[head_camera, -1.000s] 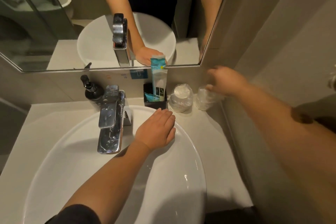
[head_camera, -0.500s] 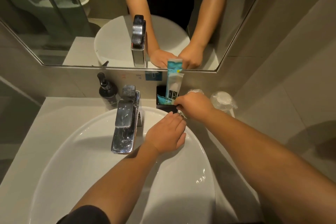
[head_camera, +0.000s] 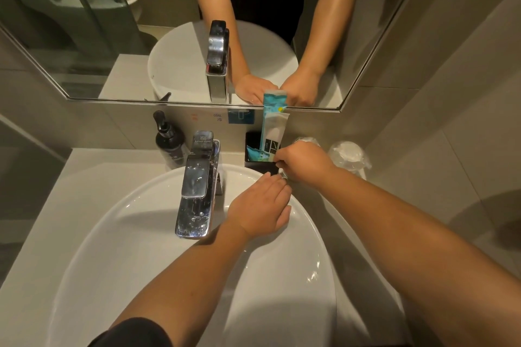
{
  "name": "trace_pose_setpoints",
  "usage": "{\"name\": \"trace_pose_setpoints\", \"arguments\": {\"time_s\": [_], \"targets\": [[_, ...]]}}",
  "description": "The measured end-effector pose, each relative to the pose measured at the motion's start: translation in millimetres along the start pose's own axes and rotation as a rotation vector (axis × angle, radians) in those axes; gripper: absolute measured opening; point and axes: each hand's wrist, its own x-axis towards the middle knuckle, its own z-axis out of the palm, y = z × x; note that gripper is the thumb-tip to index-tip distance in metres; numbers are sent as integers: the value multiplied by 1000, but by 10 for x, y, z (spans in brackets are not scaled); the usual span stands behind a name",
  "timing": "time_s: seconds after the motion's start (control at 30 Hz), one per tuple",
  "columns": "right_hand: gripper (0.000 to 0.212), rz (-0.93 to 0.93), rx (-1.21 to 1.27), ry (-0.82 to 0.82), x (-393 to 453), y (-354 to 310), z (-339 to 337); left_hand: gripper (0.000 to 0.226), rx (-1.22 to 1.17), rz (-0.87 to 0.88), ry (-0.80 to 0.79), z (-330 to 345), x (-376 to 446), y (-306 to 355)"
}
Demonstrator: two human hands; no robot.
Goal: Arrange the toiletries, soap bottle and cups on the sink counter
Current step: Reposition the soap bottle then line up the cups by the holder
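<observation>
The right hand (head_camera: 303, 163) pinches the black box (head_camera: 260, 162) holding blue packets (head_camera: 272, 127) at the counter's back edge; the left hand (head_camera: 260, 210) lies flat.

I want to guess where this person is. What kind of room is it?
Most likely a bathroom, perhaps in a hotel. There is a white sink with a shiny tap, a big mirror on the wall above it, and wrapped cups and a black soap bottle on the counter.
</observation>
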Motion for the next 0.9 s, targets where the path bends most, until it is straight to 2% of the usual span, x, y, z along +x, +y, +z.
{"name": "trace_pose_setpoints", "arguments": {"time_s": [0.57,0.9], "targets": [[18,-6,14,11,-10,32,9,42,30,8,11,16,-10,3],[33,-3,188,24,-158,42,-86,39,25,3,-3,-18,-1,12]]}}
